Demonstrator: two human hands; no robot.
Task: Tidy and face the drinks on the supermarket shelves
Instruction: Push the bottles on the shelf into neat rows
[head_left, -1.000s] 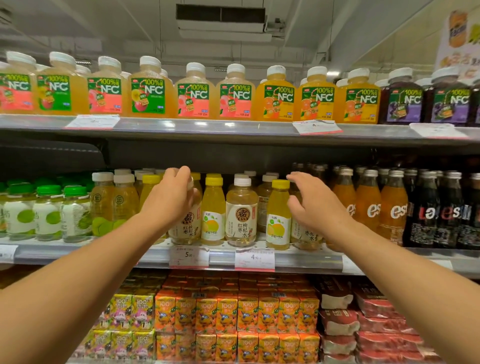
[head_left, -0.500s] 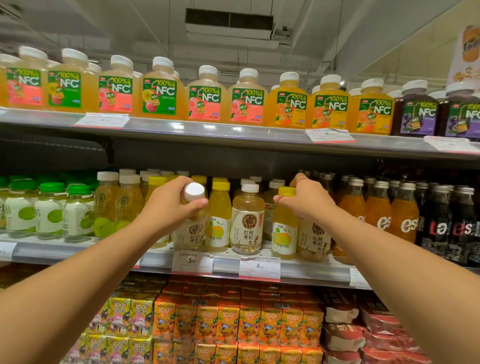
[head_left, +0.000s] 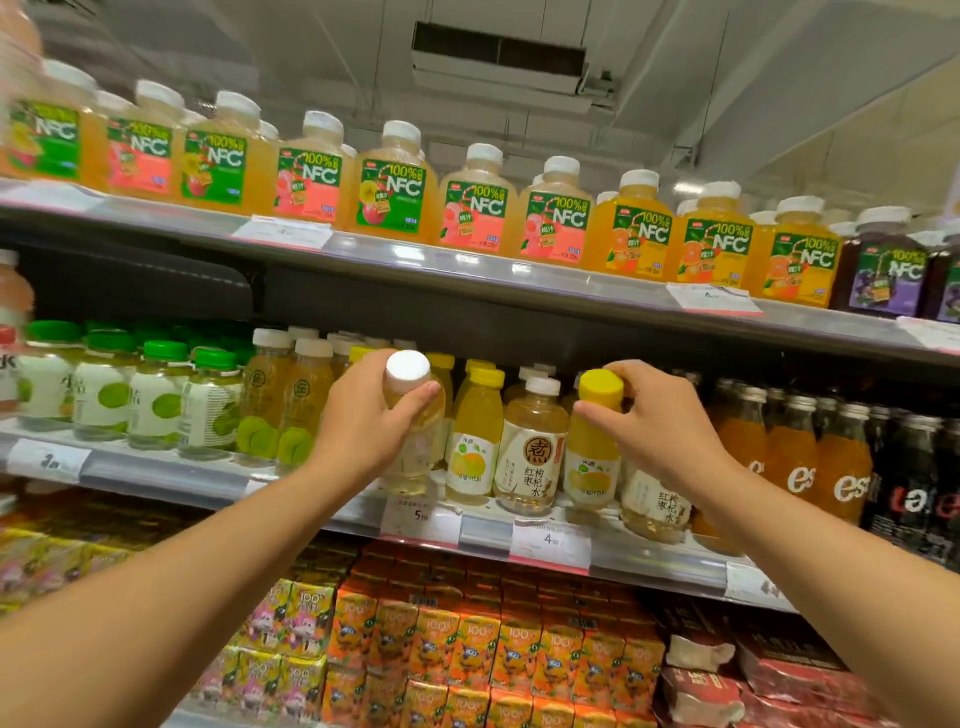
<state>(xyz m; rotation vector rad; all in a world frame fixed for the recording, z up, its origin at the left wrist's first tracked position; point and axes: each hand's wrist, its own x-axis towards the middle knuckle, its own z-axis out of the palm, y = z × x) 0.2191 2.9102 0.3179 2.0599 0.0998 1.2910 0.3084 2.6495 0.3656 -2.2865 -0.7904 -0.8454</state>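
White-capped and pale, the clear bottle (head_left: 413, 415) sits at the centre of the frame on the middle shelf (head_left: 171, 480), where our left hand (head_left: 358, 415) wraps its neck, thumb and fingers curled round it. Right of centre, our right hand (head_left: 654, 415) pinches the yellow-capped bottle (head_left: 595, 452) just under its cap. Between the two stand another yellow juice bottle (head_left: 472, 441) and a white-capped tea bottle (head_left: 532, 452), labels facing us. NFC juice bottles (head_left: 478, 208) line the upper shelf; orange cartons (head_left: 467, 654) fill the lower middle.
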